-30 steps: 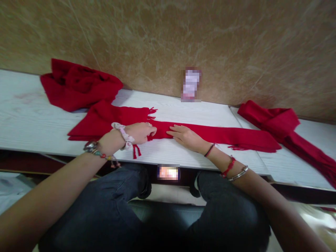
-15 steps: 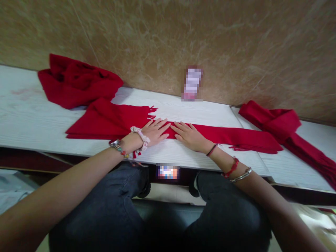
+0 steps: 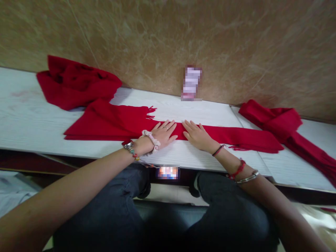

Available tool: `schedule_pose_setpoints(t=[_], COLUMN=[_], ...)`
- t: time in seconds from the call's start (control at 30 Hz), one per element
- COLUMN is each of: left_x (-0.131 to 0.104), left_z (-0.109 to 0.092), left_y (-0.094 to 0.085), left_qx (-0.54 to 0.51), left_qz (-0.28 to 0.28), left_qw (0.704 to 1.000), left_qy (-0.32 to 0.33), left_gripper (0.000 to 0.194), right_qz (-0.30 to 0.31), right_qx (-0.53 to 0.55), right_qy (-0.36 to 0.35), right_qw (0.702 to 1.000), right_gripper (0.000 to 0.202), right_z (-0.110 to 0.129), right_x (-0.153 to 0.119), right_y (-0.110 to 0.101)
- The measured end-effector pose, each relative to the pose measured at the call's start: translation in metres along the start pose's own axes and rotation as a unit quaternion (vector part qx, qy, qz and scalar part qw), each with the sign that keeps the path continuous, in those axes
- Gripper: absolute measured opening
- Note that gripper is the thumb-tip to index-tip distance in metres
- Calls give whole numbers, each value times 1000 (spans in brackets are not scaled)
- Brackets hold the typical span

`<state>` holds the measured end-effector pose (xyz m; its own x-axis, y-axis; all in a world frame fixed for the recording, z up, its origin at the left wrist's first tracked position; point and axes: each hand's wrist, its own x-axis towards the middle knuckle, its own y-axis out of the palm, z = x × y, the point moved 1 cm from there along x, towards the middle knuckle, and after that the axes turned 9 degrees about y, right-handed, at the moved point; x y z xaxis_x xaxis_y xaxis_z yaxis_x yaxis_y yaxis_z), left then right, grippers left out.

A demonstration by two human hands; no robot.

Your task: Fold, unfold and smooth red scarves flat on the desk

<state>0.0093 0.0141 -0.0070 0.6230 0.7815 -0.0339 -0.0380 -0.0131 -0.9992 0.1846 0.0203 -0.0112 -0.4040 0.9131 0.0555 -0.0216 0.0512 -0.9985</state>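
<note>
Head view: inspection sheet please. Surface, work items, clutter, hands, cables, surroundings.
Surface: white wood-grain table, reddish smudge at left.
Work items: red fringed fabric, laid lengthwise on the table.
Clutter: bunched red cloth at left, folded red cloth at right; pixelated item by the wall, another below the table edge.
Hands: left hand and right hand palms down on the fabric, slightly apart.
Cables: nothing seen.
Surroundings: wall brown, marbled; dark-trousered legs below.

Obs: we have our L hand (image 3: 163,136) palm-down, flat, fingers (image 3: 168,127) ext. & slightly spread, pointing approx. 2 o'clock. Our R hand (image 3: 198,136) likewise flat, fingers approx. 10 o'clock. Hands close, not touching. L forearm (image 3: 86,180) enters fr. 8 o'clock, R forearm (image 3: 267,189) fr. 4.
</note>
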Motion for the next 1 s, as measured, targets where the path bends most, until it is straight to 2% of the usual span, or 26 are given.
schedule_pose_setpoints(t=[0.13,0.27,0.37,0.47,0.57,0.67,0.83,0.93,1.0], left_x=[0,-3,0,9,21,28,26,28,37], left_z=[3,4,2,-4,-13,-19,-16,-8,1], left_y=[9,5,1,-4,-2,8,12,2,-7], left_qx=[-18,-19,-27,-17,-12,-17,-28,-46,-49], left_qz=[27,35,49,9,-45,-33,-7,18,17], left_qw=[999,999,998,1000,999,999,999,998,997], left_qy=[-11,-16,-25,-23,5,16,15,33,50], left_gripper=[58,58,58,53,51,52,53,51,47], right_qz=[9,4,-17,-50,-50,-25,-22,-61,-84], right_qx=[-13,-29,-42,-38,-15,-3,-6,11,39], right_qy=[29,69,105,114,69,40,81,106,79], right_qw=[999,997,993,992,996,999,996,992,993], right_gripper=[52,52,51,51,51,52,50,47,44], right_z=[-26,-66,-81,-71,-47,-36,-61,-72,-68], right_x=[-10,-28,-34,-30,-22,-20,-32,-35,-35], right_y=[4,7,8,6,5,6,7,0,-9])
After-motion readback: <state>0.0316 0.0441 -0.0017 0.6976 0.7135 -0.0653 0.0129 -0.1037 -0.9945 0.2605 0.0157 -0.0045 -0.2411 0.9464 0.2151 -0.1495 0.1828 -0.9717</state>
